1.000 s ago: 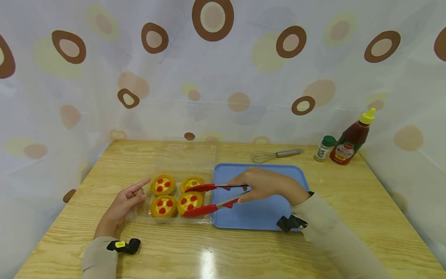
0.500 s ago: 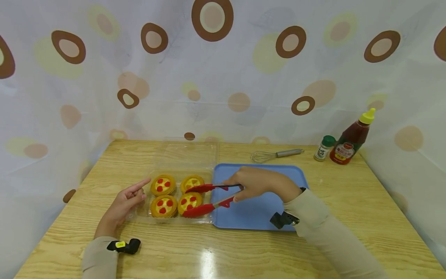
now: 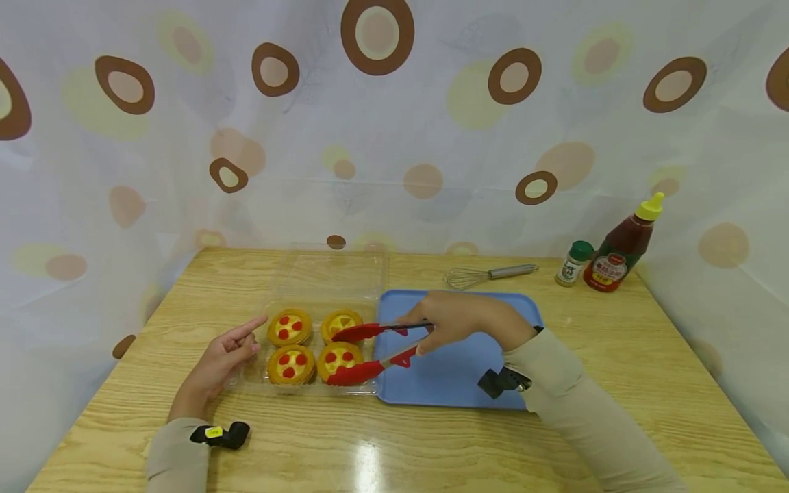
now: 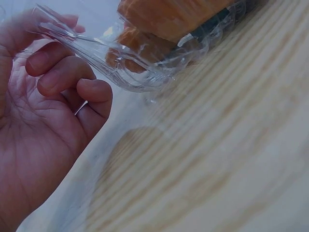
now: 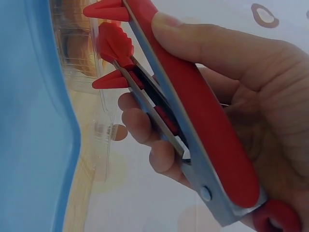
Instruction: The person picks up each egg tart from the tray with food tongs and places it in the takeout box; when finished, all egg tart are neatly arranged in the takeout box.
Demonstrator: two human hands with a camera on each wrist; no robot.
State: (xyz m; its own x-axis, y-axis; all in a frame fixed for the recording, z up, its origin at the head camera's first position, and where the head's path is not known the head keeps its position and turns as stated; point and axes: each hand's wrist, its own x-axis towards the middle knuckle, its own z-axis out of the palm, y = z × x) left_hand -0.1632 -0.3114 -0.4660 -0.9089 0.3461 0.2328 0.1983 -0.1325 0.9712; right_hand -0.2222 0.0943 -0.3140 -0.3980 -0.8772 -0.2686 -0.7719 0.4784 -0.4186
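My left hand (image 3: 216, 363) holds the left rim of a clear plastic box (image 3: 246, 387), index finger stretched over the edge. In the left wrist view the wall (image 4: 96, 63) passes between the fingers, the lower ones bent outside it. Several round tarts with yellow filling sit in the box. My right hand (image 3: 453, 318) grips red-tipped metal tongs (image 3: 364, 373), thumb on one arm, fingers round the other. Their spread tips straddle the front right tart (image 3: 335, 357). The rear tip overlaps the back right tart (image 3: 341, 319), which has brown bits on top. Red spots dot the left tarts (image 3: 290, 327).
A blue tray (image 3: 456, 390) lies right against the box, under my right hand. The box's hinged lid (image 3: 333, 270) lies folded back behind. Farther off are a whisk (image 3: 493, 274), a green-capped shaker (image 3: 573, 263) and a yellow-capped sauce bottle (image 3: 622, 250). Patterned sheeting (image 3: 394, 178) encloses the table.
My right hand has moved slightly left with the tongs. The front right tart has shifted a little to the right between the tips. My left hand has stayed put.
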